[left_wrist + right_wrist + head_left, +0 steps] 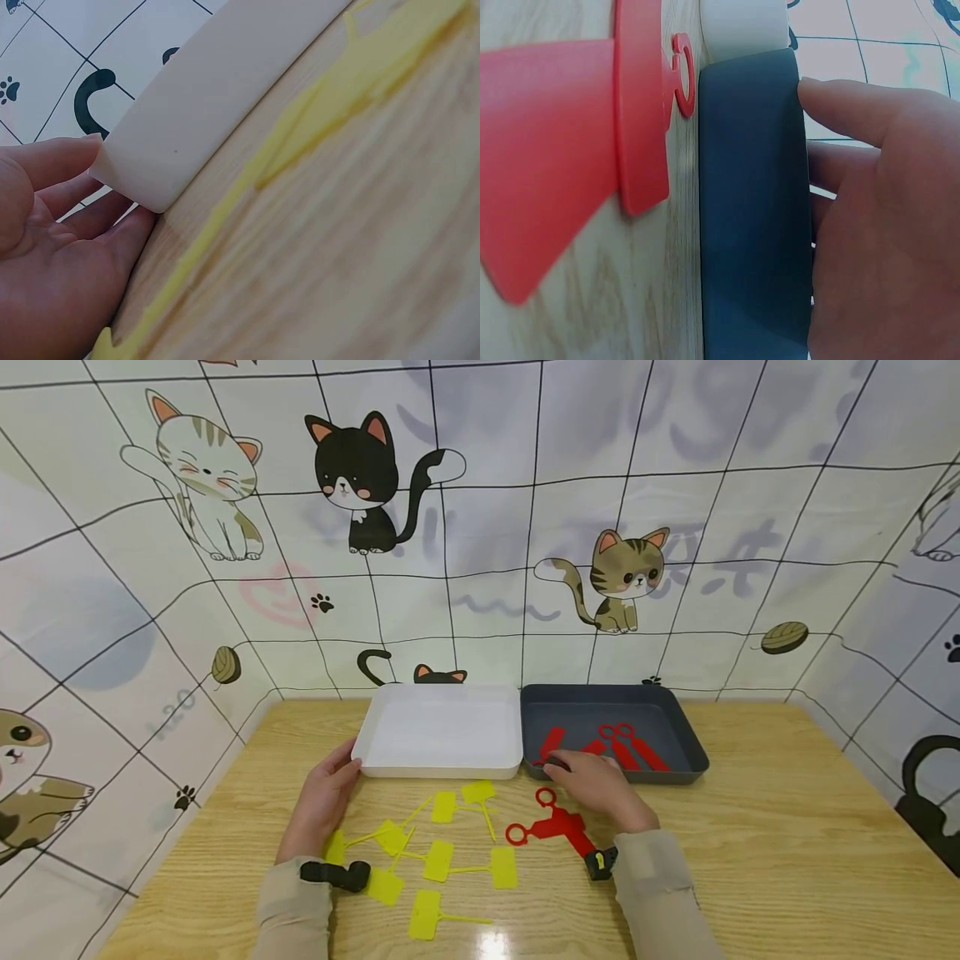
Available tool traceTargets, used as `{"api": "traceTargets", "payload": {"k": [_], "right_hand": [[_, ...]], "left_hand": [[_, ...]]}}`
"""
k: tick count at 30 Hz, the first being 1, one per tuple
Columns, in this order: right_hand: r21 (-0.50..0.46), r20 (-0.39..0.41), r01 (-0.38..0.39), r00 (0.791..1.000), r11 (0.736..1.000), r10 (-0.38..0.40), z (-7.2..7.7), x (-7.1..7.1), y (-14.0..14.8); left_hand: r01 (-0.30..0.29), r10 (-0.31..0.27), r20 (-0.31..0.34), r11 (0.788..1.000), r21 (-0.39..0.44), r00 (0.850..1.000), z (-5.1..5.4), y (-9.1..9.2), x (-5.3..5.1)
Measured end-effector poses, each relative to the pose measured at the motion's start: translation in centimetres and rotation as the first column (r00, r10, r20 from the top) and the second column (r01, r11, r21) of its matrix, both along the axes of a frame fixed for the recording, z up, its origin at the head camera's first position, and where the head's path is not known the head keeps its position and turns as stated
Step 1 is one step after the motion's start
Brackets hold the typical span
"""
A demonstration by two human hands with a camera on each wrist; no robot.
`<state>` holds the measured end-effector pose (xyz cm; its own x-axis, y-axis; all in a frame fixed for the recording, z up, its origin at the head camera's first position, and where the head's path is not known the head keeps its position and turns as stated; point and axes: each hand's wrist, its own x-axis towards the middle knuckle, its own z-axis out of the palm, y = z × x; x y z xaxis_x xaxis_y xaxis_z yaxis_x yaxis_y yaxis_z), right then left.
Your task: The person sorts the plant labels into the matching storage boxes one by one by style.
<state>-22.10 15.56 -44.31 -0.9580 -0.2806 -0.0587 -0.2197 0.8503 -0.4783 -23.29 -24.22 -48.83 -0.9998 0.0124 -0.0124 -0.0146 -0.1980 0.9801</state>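
My left hand holds the front left corner of a white tray. In the left wrist view its thumb touches the rim while the other fingers lie along the side. My right hand reaches over the front wall of a dark grey tray. Its thumb touches that rim in the right wrist view, and the wall hides the other fingertips. Close to them inside lies a red tag; whether they pinch it cannot be made out. Other red ring-ended tags lie in this tray.
Several yellow tags with thin tails lie scattered on the wooden table between the forearms. Overlapping red tags lie before the dark tray, near the right wrist. A cat-printed wall covering stands behind the trays.
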Motion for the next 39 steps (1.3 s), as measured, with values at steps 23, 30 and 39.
{"api": "traceTargets", "payload": {"k": [23,30,39], "right_hand": [[-0.365,-0.173,-0.034,0.984,0.93,-0.032,1.6,0.2,-0.3],[-0.407,-0.103,-0.092,0.993,0.909,0.054,2.0,0.7,-1.2],[-0.363,-0.096,-0.126,0.991,0.923,0.097,3.3,1.9,-2.6]], "left_hand": [[0.01,-0.01,0.003,1.0,-0.018,1.0,0.3,-0.1,0.1],[0.008,-0.007,0.014,1.0,-0.015,1.0,0.1,0.0,0.2],[0.01,-0.01,0.011,1.0,-0.022,1.0,0.0,0.0,0.1]]}}
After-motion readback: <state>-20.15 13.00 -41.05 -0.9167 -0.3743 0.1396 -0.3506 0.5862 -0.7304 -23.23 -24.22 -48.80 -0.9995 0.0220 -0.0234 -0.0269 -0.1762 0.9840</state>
